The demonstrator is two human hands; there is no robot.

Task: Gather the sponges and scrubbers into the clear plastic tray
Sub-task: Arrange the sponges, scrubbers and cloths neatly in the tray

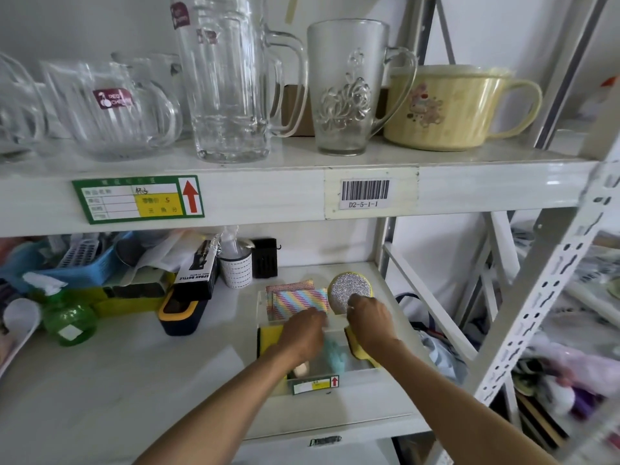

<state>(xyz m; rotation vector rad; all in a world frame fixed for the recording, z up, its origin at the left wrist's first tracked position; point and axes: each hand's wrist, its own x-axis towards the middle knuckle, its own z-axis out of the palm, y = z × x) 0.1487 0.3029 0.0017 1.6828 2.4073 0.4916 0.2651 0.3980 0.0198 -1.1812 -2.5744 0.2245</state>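
Note:
A clear plastic tray (pixel 262 298) stands on the lower shelf at the right. In it lean rainbow-striped flat scrubbers (pixel 298 302), and a round silver glitter sponge with a yellow rim (pixel 349 290) stands upright at the back right. A yellow sponge (pixel 268 338) lies at the tray's left, another yellow one (pixel 357 349) at its right, and a teal scrubber (pixel 335 355) in the middle. My left hand (pixel 303 333) reaches into the tray at the rainbow scrubbers' lower edge. My right hand (pixel 369 318) pinches the lower rim of the round sponge.
Left of the tray lie a black and yellow case (pixel 177 313), a spray bottle box (pixel 198 270), a white perforated cup (pixel 236 268), a green spray bottle (pixel 68 318) and a blue basket (pixel 84 260). The shelf above (pixel 268 193) carries glass mugs and a yellow bowl.

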